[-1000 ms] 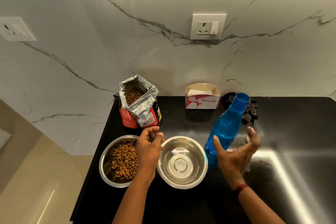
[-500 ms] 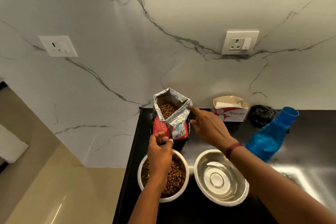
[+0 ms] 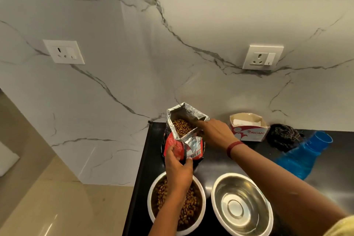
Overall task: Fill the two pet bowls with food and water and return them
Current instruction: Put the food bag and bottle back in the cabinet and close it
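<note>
An open red foil food bag (image 3: 183,132) with brown kibble inside stands on the black counter (image 3: 216,161). My right hand (image 3: 214,132) grips the bag's right top edge. My left hand (image 3: 178,166) pinches the bag's front near the barcode. Below it sits a steel bowl (image 3: 200,195) full of kibble, partly hidden by my left forearm. An empty steel bowl (image 3: 241,205) stands just to its right. A blue water bottle (image 3: 304,155) stands uncapped at the right.
A small tissue carton (image 3: 249,127) and a dark crumpled cloth (image 3: 283,136) sit against the marble wall. Two wall sockets (image 3: 262,57) are above. The counter's left edge (image 3: 141,161) drops to a beige floor.
My right hand left the blue bottle, crossed to the food bag and took hold of its top edge. My left hand rose from the full bowl to the bag's front. The view shifted left.
</note>
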